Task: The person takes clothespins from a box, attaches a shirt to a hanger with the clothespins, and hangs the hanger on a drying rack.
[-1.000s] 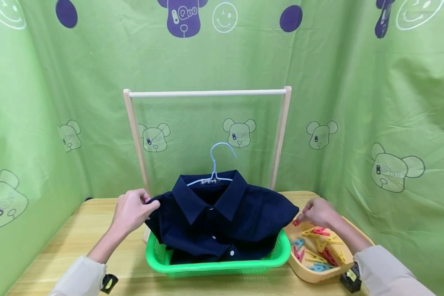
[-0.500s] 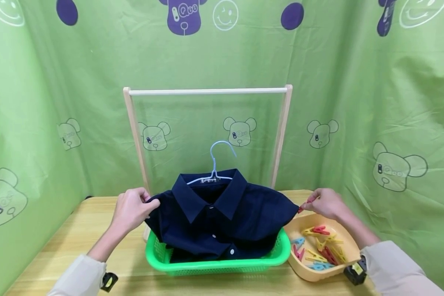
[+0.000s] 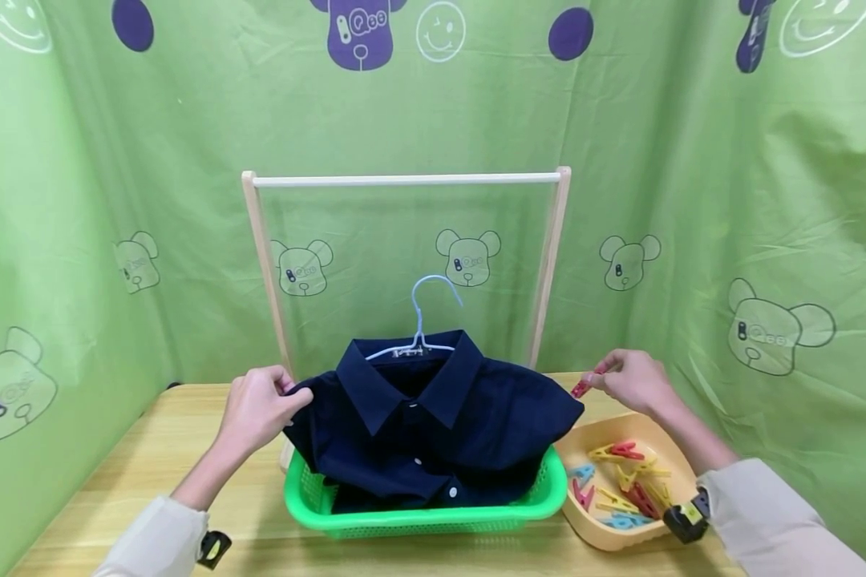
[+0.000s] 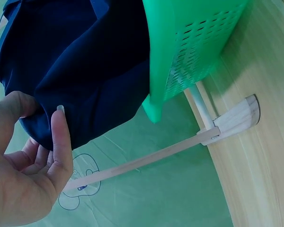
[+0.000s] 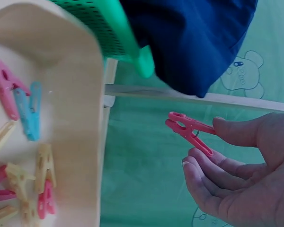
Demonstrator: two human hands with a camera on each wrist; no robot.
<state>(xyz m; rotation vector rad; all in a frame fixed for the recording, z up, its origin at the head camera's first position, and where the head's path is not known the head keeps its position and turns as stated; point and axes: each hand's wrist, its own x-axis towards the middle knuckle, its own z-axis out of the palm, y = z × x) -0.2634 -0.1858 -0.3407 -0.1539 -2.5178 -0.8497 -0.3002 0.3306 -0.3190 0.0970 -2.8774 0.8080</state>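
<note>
A dark navy collared shirt (image 3: 404, 433) on a light blue wire hanger (image 3: 418, 320) lies in a green plastic basket (image 3: 433, 519). My left hand (image 3: 258, 407) pinches the shirt's left-side sleeve between thumb and fingers, as the left wrist view also shows. My right hand (image 3: 633, 381) holds a red clothespin (image 5: 189, 132) by its handles, thumb on one and fingers on the other. In the head view the clothespin sits right at the tip of the shirt's right-side sleeve; the right wrist view shows it apart from the cloth.
On the right, a peach-coloured tray (image 3: 600, 535) holds several red, yellow and blue clothespins (image 3: 624, 497). A wooden rack with a white bar (image 3: 404, 181) stands behind the basket. Green curtains (image 3: 693, 200) surround the wooden table (image 3: 137, 465).
My right hand has risen from over the tray, carrying the red clothespin to the sleeve's edge, then slightly up and left along it. My left hand stays on the other sleeve.
</note>
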